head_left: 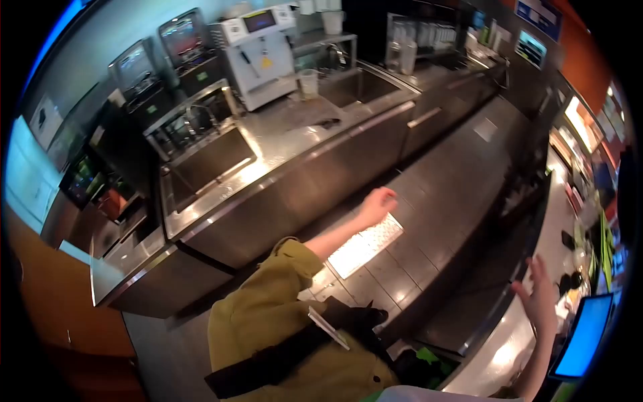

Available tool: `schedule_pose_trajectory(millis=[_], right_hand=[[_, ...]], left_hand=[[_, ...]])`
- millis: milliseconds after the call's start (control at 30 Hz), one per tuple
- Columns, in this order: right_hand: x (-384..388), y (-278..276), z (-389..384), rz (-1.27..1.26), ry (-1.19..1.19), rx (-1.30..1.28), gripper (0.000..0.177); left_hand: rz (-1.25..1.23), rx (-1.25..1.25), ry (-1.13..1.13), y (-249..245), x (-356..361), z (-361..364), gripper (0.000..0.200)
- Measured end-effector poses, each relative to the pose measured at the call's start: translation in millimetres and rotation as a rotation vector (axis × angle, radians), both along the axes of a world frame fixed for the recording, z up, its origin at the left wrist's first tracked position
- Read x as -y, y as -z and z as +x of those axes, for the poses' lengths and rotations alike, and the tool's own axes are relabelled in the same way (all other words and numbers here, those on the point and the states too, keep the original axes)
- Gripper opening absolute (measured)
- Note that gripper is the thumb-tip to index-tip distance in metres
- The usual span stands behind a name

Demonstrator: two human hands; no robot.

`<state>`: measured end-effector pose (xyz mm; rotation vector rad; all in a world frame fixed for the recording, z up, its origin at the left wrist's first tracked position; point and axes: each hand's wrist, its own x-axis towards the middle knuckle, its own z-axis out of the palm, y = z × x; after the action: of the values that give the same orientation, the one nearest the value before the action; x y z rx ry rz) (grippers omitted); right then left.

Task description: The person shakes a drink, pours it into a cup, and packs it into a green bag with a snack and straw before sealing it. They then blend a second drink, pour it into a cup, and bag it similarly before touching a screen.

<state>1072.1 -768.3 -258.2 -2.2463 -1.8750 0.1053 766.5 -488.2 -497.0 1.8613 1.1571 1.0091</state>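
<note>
My left hand (379,202) hangs over the tiled floor between two counters, below a bright metal floor plate's upper edge in depth. Its fingers are loosely curled in, and no object shows in them. Over the right-hand counter (499,348) is my right hand (538,295), with its fingers spread and nothing held. A blue-lit screen (583,335) stands just to the right of that forearm. The olive sleeve (295,268) and a dark strap across my body fill the lower middle.
A steel counter (295,181) runs along the left, with two sinks (211,161), a white dispensing machine (258,60) and a clear cup (309,84). The lit plate (366,246) lies on the floor. Small items crowd the right counter.
</note>
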Motion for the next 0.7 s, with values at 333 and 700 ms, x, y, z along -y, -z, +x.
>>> schedule_pose_trajectory(millis=[333,700], right_hand=[[-214,-39,-234,-0.285,-0.336,-0.015,0.054],[-556,-39,-607,-0.41,-1.224,0.021,0.058]], left_hand=[[0.774,-0.194,-0.775,-183,-193,-486,0.019],[1.127,-1.398,-0.925,-307,-495,-767,0.041]])
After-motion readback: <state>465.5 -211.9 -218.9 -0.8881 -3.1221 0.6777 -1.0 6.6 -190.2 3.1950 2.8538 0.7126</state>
